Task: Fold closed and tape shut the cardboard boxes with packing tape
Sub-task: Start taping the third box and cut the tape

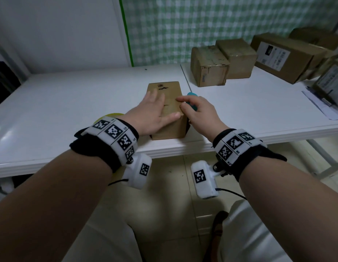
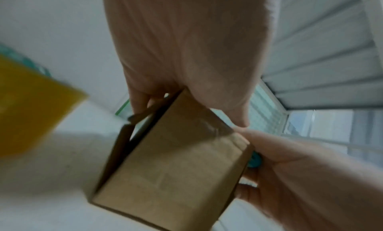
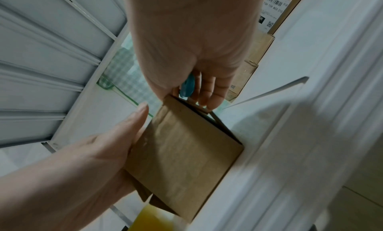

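While the left hand lay flat on the small cardboard box, the right hand gripped a teal-handled tool; light, stiff, best held by its sides.

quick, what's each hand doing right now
left hand: open, fingers flat on top of the cardboard box.
right hand: grip curled round a teal-handled tool, fingertip on the box.

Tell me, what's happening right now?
Left hand flat on the box. Right hand grips a teal-handled tool beside it. Nothing blocking.
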A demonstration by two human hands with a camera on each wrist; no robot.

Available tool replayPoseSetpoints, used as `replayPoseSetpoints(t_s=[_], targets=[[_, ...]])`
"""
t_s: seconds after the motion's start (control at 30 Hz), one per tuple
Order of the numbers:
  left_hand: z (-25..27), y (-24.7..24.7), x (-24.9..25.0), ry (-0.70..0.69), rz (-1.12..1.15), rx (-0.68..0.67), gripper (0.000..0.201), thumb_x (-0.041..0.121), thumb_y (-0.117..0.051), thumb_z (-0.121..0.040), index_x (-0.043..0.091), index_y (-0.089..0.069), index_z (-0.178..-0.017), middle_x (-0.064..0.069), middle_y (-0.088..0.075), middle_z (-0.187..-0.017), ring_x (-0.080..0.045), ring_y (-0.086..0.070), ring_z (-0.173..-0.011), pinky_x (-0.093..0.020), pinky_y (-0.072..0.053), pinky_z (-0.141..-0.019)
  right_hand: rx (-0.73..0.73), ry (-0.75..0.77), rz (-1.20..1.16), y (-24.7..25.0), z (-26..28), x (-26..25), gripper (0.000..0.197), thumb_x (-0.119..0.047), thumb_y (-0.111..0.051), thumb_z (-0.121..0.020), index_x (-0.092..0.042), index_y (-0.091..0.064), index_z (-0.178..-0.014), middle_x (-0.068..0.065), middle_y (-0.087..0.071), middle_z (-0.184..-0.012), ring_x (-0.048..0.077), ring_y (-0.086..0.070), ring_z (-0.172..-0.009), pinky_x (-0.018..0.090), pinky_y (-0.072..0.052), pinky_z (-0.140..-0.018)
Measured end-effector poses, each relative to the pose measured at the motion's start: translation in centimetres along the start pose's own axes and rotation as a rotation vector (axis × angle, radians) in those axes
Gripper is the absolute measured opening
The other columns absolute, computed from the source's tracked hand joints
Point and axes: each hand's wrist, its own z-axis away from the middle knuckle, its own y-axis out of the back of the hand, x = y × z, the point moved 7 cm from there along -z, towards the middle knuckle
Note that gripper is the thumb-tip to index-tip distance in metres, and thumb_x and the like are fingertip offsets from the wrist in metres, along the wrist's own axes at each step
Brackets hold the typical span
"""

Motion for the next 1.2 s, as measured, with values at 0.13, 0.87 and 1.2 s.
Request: replayPoseSetpoints(t_s=[0.13,0.87,1.2], targets=[[0.6,1.0,0.2,0.093,0.230,0.064,0.075,0.057,-0.020,-0.094,0.006,-0.020,-0.149,-0.019,-0.005,-0.157,-0.027,-0.017,-0.144,-0.031,-0.016,-0.114,-0.046,0.015,0.040,0.5,0.8,-0.6,0.045,-0.044,-0.064,-0.085,-0.025,-0.059,-0.126,0.001,-0.055,-0.113,0.013,-0.051,-0.105,0.029,-0.044,-0.094],[0.5,4.5,-0.2,0.239,0.523,0.279,0.044,0.012,-0.045,-0.095,0.015,-0.045,-0.139,-0.008,-0.042,-0.144,-0.024,-0.046,-0.123,-0.023,-0.035,-0.086,-0.049,-0.071,0.402,3.0,1.7,-1.9,0.091,-0.045,-0.074,-0.065,-0.028,-0.033,-0.143,0.001,-0.034,-0.127,0.023,-0.041,-0.120,0.038,-0.047,-0.095],[1.6,2.7,1.1,0.162,0.647,0.169,0.045,0.001,-0.046,-0.091,0.018,-0.053,-0.132,-0.006,-0.059,-0.108,-0.021,-0.054,-0.095,-0.028,-0.044,-0.074,0.036,-0.071,0.444,6.0,1.0,-0.6,0.063,-0.010,-0.064,-0.077,-0.026,-0.046,-0.135,0.008,-0.038,-0.133,0.026,-0.032,-0.125,0.031,-0.035,-0.100]])
